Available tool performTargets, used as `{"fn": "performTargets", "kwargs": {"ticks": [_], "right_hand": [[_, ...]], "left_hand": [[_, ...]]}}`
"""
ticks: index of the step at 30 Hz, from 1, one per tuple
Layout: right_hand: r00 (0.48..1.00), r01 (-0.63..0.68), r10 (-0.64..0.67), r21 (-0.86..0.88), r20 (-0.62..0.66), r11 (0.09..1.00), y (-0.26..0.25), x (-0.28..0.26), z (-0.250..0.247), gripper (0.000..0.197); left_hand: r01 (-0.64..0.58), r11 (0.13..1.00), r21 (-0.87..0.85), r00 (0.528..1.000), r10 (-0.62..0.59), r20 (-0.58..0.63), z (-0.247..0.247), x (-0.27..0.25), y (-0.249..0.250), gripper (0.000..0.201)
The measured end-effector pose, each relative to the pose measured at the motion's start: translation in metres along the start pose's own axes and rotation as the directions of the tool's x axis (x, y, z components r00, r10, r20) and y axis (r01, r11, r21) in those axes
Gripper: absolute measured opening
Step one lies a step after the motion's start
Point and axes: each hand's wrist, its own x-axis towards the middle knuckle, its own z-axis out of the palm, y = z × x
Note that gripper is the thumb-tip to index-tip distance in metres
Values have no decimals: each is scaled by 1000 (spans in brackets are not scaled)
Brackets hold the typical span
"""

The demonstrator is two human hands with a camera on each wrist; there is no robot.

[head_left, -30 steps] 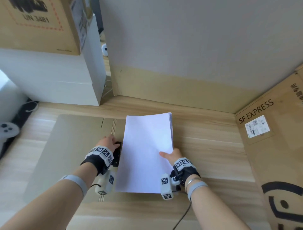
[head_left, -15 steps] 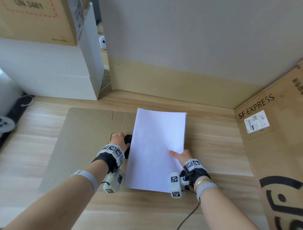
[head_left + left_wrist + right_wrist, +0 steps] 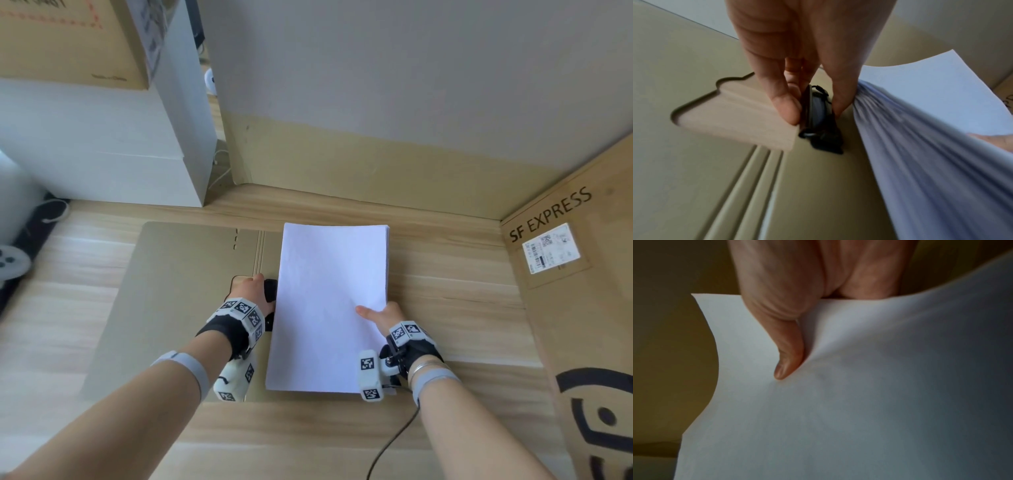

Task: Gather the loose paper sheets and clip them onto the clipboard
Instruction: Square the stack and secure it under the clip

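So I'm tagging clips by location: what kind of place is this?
Probably a storeroom or office corner: the work happens on a light wood surface hemmed in by an SF EXPRESS shipping carton, another cardboard box and a white box.

Storage corner of an office or stockroom, used as a makeshift work spot. Pale wood-grain surface (image 3: 445,294) in the middle, hemmed in by packaging. Right: a large cardboard carton (image 3: 582,308) printed "SF EXPRESS", with a white shipping label (image 3: 550,247). Far left: a stack of white boxes (image 3: 102,147) with a brown shipping carton (image 3: 65,37) on top, red dashed marking on its face. Far side: a grey panel (image 3: 411,75) with a tan lower band. Cables (image 3: 219,164) trail in the gap behind the white boxes.
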Motion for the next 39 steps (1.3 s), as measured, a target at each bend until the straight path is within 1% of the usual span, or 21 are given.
{"fn": "performTargets", "kwargs": {"ticks": [6,9,11,13,15,16,19,21,23,26,29,32,34,36,39], "right_hand": [[1000,-26,27,-35,12,999,0,2,7,67],[999,-43,44,-40,9,998,0,1,6,70],[999,-38,40,-51,29,998,-1,1,6,70],[999,-21,22,-36,37,999,-2,0,6,73],[999,-7,7,2,31,1000,1,5,5,80],[1000,-3,2,27,30,1000,0,8,5,80],[999,13,-16,71,43,997,-8,2,3,61],[999,17,-19,39,51,999,-11,-2,4,57],[998,14,-14,-10,54,1000,-9,-3,8,61],[998,-8,12,-74,57,997,-12,-6,12,68],[999,-13,17,-104,39,995,-15,-4,13,65],[1000,15,-12,-95,25,995,-18,-1,16,65],[1000,11,-8,-110,27,994,-19,-3,17,67],[1000,-1,5,-121,26,993,-20,-6,17,69],[1000,-4,6,-115,23,993,-18,-7,17,68]], "left_hand": [[12,1000,6,999,-12,49,-5,1,0,48],[12,1000,-26,996,-9,94,-9,3,-5,41],[2,999,-36,992,3,125,-11,4,-9,36],[-2,999,-42,989,8,146,-12,5,-11,34],[-12,999,-30,987,17,157,-12,5,-10,35],[-18,999,-32,987,23,156,-12,6,-10,36],[-16,997,-74,989,26,148,-11,7,-11,35],[-8,994,-105,987,25,159,-10,7,-13,29],[-6,991,-135,986,29,167,-10,7,-14,22],[-2,985,-173,983,33,179,-10,7,-19,25],[-9,974,-225,983,50,177,-8,9,-23,29],[-38,969,-245,985,77,153,-5,9,-26,42],[-96,970,-223,981,130,145,-4,8,-27,45],[-159,969,-189,973,186,135,-5,7,-26,42],[-192,971,-143,970,210,122,-6,7,-25,29]]}}
